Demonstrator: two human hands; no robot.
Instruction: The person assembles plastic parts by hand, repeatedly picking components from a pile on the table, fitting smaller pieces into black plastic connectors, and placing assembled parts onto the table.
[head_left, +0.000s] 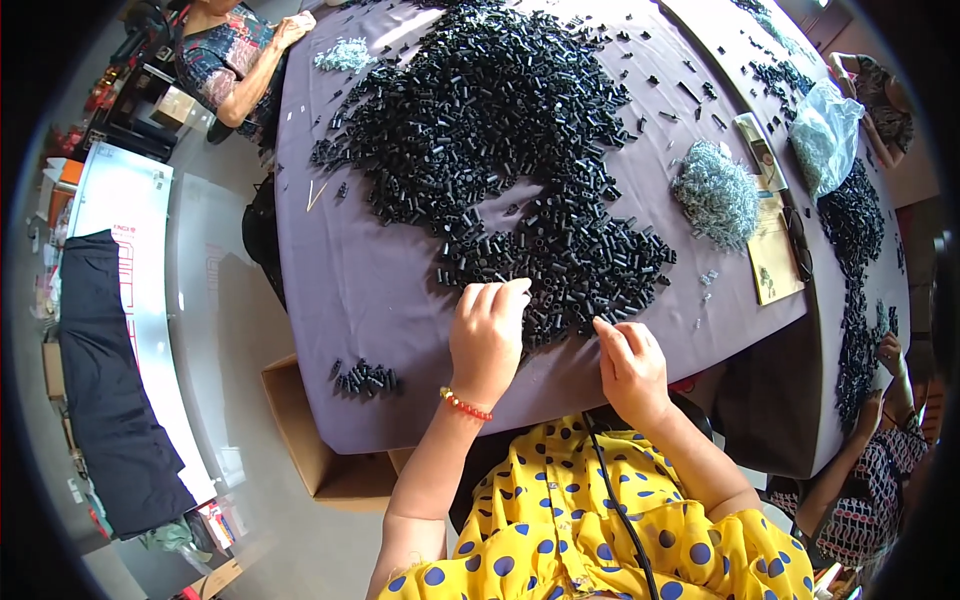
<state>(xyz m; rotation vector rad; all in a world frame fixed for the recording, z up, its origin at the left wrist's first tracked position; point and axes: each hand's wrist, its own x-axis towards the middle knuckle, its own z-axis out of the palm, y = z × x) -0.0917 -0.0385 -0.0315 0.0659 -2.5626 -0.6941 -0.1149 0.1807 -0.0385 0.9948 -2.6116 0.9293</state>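
A large heap of small black tube-shaped plastic pieces (490,120) covers the middle of the table. At its near edge is my left hand (488,335), its fingers curled together against the pieces; what it holds is hidden. My right hand (632,368) is closed in a pinch just off the heap's near right edge, and anything between those fingertips is too small to name. A small group of black pieces (366,378) lies apart at the near left. To the right of the heap sits a pile of small clear, silvery parts (716,195).
A grey cloth covers the table (350,290). Sunglasses (797,243) and a yellow card (775,250) lie at its right edge. An open cardboard box (300,430) stands below the near left corner. Other people sit at the far left and along the right.
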